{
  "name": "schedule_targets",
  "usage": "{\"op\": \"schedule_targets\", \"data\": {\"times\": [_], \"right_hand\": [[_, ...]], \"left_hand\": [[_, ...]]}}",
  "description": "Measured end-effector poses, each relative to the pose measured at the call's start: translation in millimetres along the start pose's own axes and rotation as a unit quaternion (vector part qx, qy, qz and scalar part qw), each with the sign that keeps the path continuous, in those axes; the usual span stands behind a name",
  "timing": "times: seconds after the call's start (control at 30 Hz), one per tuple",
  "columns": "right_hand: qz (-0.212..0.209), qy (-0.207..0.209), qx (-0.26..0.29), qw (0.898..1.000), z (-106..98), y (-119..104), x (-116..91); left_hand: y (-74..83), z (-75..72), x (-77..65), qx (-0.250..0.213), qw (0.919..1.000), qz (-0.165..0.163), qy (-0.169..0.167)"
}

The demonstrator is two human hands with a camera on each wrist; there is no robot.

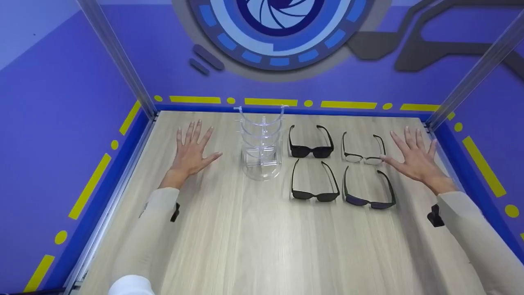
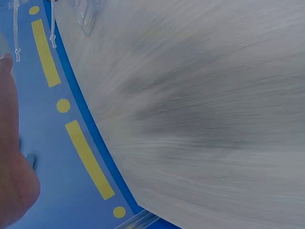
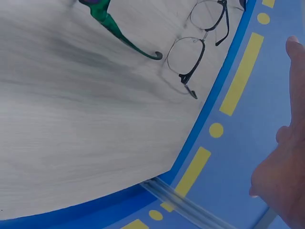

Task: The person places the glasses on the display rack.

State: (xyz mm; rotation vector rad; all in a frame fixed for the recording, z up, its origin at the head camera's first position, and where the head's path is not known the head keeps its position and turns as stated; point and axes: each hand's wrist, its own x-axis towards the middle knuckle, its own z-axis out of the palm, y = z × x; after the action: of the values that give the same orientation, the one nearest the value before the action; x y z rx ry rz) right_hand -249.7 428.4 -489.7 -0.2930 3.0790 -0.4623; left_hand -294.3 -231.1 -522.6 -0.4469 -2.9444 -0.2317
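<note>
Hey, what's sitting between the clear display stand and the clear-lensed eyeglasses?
In the head view, one pair of black sunglasses lies between the clear display stand and the clear-lensed eyeglasses, with its temples unfolded.

Around you, a wood-grain desk [image 1: 245,246], purple-blue walls [image 1: 45,123] with yellow dashes [image 1: 90,186], metal corner posts [image 1: 116,51], a camera-aperture graphic [image 1: 280,20].

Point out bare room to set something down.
The widest bare patch is the near tabletop, bordered by the clear stand and the nearer sunglasses ahead and the sleeves at the sides. A narrower one lies between the left hand and the stand. Right of the stand is crowded: four pairs of glasses sit close together, beside the right hand.
</note>
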Motion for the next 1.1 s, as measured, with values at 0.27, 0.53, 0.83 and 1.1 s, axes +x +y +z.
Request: {"op": "schedule_targets", "data": {"times": [0.27, 0.53, 0.83, 1.1], "right_hand": [[-0.030, 0.011, -0.004, 0.999, 0, -11, -5], [-0.055, 0.022, 0.016, 0.998, 6, -16, -11], [-0.047, 0.003, 0.083, 0.995, 11, -25, -23], [-0.028, -0.026, 0.188, 0.982, 16, -37, -31]], "left_hand": [[13.2, -8.4, -3.1, -0.013, 0.9993, 0.032, 0.017], [21.0, -5.2, -15.2, -0.033, 0.9972, 0.059, 0.033], [37.7, -3.1, -29.3, -0.145, 0.9868, 0.067, -0.024], [57.8, -3.0, -32.4, -0.221, 0.9697, 0.072, -0.075]]}}
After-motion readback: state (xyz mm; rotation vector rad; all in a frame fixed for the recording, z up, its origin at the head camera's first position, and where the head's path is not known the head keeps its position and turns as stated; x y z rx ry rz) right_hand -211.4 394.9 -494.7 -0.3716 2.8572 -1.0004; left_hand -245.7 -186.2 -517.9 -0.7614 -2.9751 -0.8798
